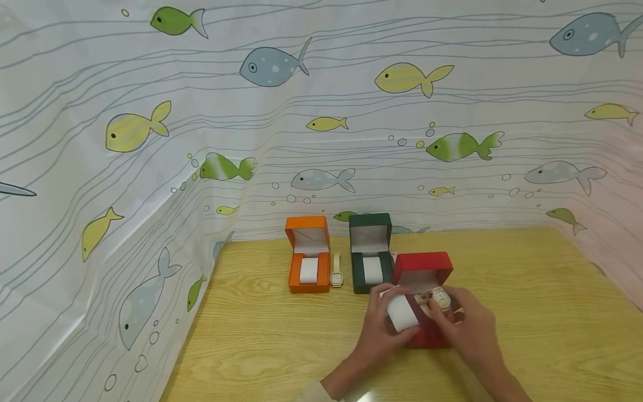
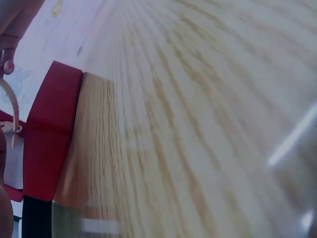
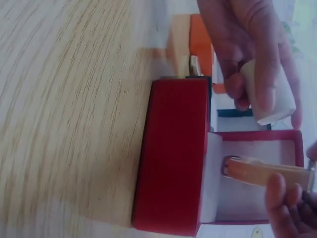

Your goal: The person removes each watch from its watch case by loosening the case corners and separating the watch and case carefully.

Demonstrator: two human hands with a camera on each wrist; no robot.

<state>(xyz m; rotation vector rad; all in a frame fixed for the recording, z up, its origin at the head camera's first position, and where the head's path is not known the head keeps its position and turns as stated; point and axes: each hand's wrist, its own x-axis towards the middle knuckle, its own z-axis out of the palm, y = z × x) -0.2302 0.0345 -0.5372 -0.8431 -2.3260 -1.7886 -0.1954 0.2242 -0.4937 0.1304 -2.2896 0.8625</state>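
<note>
A white watch cushion [image 1: 402, 312] is in my left hand [image 1: 375, 334], thumb on one side and fingers on the other; the right wrist view also shows this cushion [image 3: 283, 101]. My right hand [image 1: 474, 326] pinches a wristwatch [image 1: 441, 300] with a pale round dial. Its light strap [image 3: 257, 171] hangs unfastened, buckle end free, in the right wrist view. Both hands are above a red watch box [image 1: 424, 261], which stands with its lid raised. The hands partly hide the box's lower half. In the left wrist view, the red box [image 2: 52, 134] is at the left edge.
Left of the red box stand an open dark green watch box [image 1: 370, 219] and an open orange one [image 1: 308, 288], each holding a white cushion. Between them lies a gold-toned watch [image 1: 336, 278]. Behind the wooden table [image 1: 261, 346] hangs a fish-patterned sheet [image 1: 341, 151].
</note>
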